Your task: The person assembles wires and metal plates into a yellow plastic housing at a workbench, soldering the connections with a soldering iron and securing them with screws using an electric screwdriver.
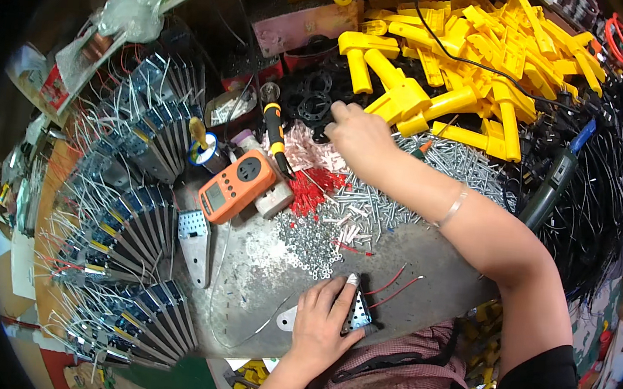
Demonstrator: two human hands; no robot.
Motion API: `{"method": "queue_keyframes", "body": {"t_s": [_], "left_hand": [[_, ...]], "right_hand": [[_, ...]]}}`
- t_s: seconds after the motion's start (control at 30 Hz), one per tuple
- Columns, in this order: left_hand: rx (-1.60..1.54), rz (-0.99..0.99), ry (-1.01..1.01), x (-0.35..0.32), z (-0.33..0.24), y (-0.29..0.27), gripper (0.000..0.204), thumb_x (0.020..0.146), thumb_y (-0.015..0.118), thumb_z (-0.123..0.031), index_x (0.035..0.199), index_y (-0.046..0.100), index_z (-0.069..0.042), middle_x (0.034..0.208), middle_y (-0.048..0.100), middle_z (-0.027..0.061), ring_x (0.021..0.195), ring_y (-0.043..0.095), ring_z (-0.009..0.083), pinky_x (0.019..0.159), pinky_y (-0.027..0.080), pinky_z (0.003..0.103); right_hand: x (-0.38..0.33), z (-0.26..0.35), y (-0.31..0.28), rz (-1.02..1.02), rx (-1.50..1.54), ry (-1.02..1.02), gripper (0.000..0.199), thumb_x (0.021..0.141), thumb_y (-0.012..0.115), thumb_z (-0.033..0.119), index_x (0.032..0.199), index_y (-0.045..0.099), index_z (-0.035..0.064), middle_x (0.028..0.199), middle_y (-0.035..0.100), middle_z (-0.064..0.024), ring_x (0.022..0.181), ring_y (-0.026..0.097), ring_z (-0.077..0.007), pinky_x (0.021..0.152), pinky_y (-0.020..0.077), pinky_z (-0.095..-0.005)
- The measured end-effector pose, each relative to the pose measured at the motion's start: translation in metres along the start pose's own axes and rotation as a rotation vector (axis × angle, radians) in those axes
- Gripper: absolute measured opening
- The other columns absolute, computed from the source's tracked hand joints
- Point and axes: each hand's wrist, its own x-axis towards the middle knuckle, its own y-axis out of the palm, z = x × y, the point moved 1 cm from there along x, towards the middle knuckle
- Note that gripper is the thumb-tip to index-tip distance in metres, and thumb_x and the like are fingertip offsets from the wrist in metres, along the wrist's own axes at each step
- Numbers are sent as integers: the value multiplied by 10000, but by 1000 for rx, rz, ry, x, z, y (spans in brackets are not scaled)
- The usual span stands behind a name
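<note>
Near the front edge of the table, my left hand point(321, 321) grips a perforated metal plate point(359, 316) from above, its thumb along the near side. A fingertip of that hand has a white wrap. Two red wires point(390, 281) stick out of the plate's right side. My right arm, with a bracelet on the wrist, stretches to the back, where my right hand point(361, 136) has its fingers curled at a pile of black plastic rings point(316, 95). Whatever those fingers pinch is hidden. Yellow plastic housings point(408, 103) lie just right of that hand.
On the left stand fanned rows of metal plates with white wires point(142, 228). Mid-table are an orange socket meter point(231, 186), a screwdriver point(276, 128), red caps point(315, 191), nuts point(307, 242) and screws point(400, 195). Black cables point(593, 197) and a green-handled tool point(553, 186) lie right.
</note>
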Motion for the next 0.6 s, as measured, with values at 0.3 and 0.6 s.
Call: {"method": "queue_keyframes", "body": {"t_s": [0.3, 0.6], "left_hand": [[-140, 9, -36, 11, 1, -28, 820, 586, 813, -163, 1313, 494, 44, 1224, 515, 205, 1103, 497, 386, 956, 397, 470], [-5, 54, -164, 18, -11, -32, 767, 591, 814, -131, 1277, 525, 52, 1226, 518, 193, 1097, 502, 370, 962, 396, 455]], "right_hand": [[-121, 5, -80, 264, 569, 147, 154, 840, 645, 172, 886, 686, 31, 814, 660, -138, 773, 636, -338, 691, 503, -398], [-180, 15, -99, 243, 700, 245, 185, 819, 694, 97, 981, 679, 9, 814, 666, -150, 720, 643, -330, 634, 507, -377]]}}
